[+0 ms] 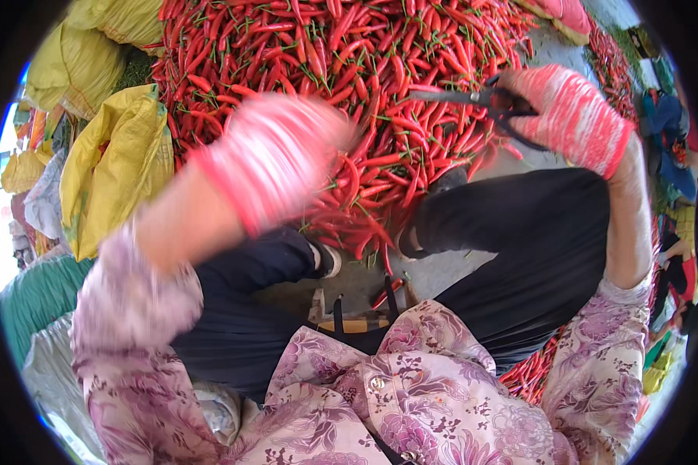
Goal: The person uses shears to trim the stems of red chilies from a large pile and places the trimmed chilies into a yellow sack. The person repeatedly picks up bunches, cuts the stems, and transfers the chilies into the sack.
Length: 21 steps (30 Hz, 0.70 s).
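Observation:
A large heap of red chili peppers (326, 52) with green stems lies before me, spilling down between my feet. My left hand (279, 157), in a red and white knitted glove, is blurred over the lower left of the heap; its fingers are too blurred to tell whether they hold anything. At the heap's right side my right hand (564, 116), gloved alike, holds dark-handled scissors (471, 97). Their blades point left over the peppers, and I cannot tell whether they are parted.
A yellow woven sack (116, 163) stands left of the heap, with more yellow sacks (75, 64) behind it. A green sack (46, 302) lies lower left. Loose peppers (532, 372) lie beyond my right thigh. At the far right edge, other people (677, 267) are partly visible.

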Each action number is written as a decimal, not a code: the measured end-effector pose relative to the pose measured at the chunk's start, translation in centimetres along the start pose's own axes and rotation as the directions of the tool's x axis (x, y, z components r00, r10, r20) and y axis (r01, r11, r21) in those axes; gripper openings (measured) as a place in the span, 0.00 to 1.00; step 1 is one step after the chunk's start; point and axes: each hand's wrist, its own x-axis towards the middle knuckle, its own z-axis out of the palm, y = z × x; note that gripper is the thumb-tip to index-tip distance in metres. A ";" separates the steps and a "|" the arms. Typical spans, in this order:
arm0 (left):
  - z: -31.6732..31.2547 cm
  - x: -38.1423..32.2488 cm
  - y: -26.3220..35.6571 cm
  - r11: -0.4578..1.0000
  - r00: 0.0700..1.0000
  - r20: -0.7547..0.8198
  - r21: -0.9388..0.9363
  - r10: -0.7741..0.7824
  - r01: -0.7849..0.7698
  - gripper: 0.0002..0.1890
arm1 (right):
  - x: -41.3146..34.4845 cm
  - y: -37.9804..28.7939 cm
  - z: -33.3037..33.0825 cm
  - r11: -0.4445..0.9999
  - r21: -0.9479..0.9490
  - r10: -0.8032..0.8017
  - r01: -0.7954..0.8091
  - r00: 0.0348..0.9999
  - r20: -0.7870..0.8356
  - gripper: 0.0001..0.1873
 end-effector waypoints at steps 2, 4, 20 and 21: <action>4.6 1.5 -8.9 0.885 0.976 -0.013 0.418 -0.217 0.202 0.19 | -0.6 -0.1 0.1 0.995 0.092 -0.024 0.034 0.994 -0.106 0.12; 11.1 2.4 -16.3 0.912 0.957 0.104 0.345 -0.271 0.221 0.27 | -0.8 -0.2 0.1 0.993 0.112 -0.010 0.023 0.993 -0.116 0.13; 12.6 1.6 -20.4 0.681 0.759 -0.095 -0.525 -0.644 0.511 0.33 | 1.0 -0.4 1.7 0.987 0.150 -0.059 0.062 0.998 -0.029 0.15; 13.7 0.9 -20.0 0.822 0.829 -0.117 -0.261 -0.547 0.506 0.33 | 0.9 -0.4 1.7 0.987 0.148 -0.060 0.063 0.998 -0.026 0.15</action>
